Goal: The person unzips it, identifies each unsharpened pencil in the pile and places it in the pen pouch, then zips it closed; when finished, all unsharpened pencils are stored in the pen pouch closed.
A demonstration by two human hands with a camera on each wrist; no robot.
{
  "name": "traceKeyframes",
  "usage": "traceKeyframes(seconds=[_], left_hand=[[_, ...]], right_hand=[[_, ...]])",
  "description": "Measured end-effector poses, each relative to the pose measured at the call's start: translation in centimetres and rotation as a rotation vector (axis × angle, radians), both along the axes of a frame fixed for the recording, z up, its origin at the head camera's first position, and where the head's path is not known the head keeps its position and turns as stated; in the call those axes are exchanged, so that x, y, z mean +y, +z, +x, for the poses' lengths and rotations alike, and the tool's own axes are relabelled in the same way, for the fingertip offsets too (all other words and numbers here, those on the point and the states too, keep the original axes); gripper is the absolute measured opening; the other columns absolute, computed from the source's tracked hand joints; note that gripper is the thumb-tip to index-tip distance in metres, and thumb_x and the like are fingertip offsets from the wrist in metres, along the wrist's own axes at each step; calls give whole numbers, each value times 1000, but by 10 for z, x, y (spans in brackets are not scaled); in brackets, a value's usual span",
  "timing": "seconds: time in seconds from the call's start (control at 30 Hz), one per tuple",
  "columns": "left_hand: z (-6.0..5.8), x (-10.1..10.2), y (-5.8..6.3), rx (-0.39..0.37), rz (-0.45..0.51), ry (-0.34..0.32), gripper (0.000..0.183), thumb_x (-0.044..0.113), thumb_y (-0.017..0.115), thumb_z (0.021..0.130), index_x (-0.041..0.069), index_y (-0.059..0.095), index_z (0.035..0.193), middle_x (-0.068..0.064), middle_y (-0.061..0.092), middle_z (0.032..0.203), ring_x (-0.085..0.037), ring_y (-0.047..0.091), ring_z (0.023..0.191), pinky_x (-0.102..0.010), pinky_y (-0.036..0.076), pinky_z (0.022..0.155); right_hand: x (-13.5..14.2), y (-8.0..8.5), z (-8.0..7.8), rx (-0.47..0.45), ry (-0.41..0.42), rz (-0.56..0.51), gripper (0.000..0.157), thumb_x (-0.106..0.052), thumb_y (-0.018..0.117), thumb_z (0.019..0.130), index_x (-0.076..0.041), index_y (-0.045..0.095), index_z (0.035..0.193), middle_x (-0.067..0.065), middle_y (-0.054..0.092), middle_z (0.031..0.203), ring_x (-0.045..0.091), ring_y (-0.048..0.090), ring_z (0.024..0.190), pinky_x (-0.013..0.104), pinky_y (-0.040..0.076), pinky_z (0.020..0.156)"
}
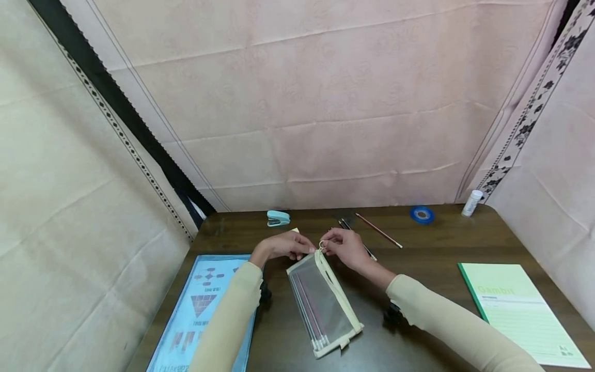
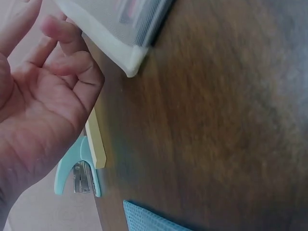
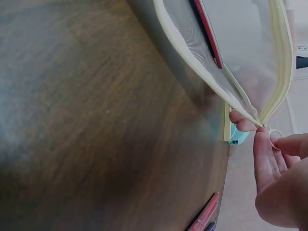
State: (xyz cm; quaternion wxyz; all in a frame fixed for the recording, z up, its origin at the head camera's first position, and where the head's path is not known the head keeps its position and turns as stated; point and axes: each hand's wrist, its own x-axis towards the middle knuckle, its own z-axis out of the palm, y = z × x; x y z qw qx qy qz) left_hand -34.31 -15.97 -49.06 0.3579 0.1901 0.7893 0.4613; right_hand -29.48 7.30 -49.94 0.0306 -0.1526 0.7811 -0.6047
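Note:
A see-through mesh zip pouch with cream edging lies slanted between both hands, its zip side gaping in the right wrist view. Several pencils show through its mesh, and a red one is close to the opening. My left hand pinches the pouch's far corner, fingers bent in the left wrist view. Opposite it, my right hand pinches the round zip-pull ring between thumb and fingers at the end of the zip.
Behind the hands lie a light-blue stapler, loose pencils, a blue tape roll and a white glue stick. A blue printed folder is under the left forearm. At right is a green notebook. Yellow sticky notes sit near the stapler.

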Motion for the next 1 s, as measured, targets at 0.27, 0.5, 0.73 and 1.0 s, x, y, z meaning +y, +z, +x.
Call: traceKeyframes(seconds=[0.27,0.5,0.73,1.0], left_hand=[[-1,4,-2,-11,6,-2,20,26,63,93,12,72,104,-3,55,73,-15,48,63,-25,41,57],[2,3,-8,-23,48,24,24,29,62,93,12,71,107,-2,58,79,-16,48,65,-25,42,58],[12,3,-5,33,60,70,26,32,66,90,13,71,107,1,64,83,-15,49,64,-23,43,58],[22,5,4,82,45,111,22,29,67,89,12,72,102,-2,70,89,-12,58,70,-25,51,64]], right_hand=[[0,3,1,57,-3,63,7,-13,68,89,-9,70,94,9,73,83,27,73,75,37,60,67],[4,8,7,107,17,97,7,-14,70,87,-11,70,93,5,73,82,23,73,75,35,60,67],[9,9,13,155,30,160,7,-19,73,85,-16,71,90,-2,73,82,15,72,73,27,57,66],[12,15,22,236,46,263,9,-25,73,85,-16,72,88,-9,72,82,4,67,75,23,55,70]])
